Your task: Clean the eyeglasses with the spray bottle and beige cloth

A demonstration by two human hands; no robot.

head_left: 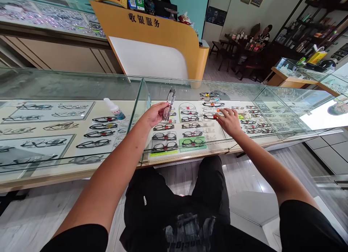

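Note:
My left hand (157, 114) is raised over the glass counter, its fingers closed on a pair of eyeglasses (170, 103) that stands tilted on end. To the right, my right hand (230, 121) is low over the counter top, thumb and fingertips at a dark pair of eyeglasses with a red tag (208, 116). That pair is the nearest in a column of several eyeglasses (210, 99) running away from me. A white spray bottle with a blue lower part (115, 110) stands on the counter left of my left hand.
Rows of eyeglasses (164, 136) show under the glass of the display counter (81, 78). A vertical glass edge (138, 107) divides the case. Across from me stands a wooden cashier desk (160, 36). A person (265, 34) is near a dark table at the back right.

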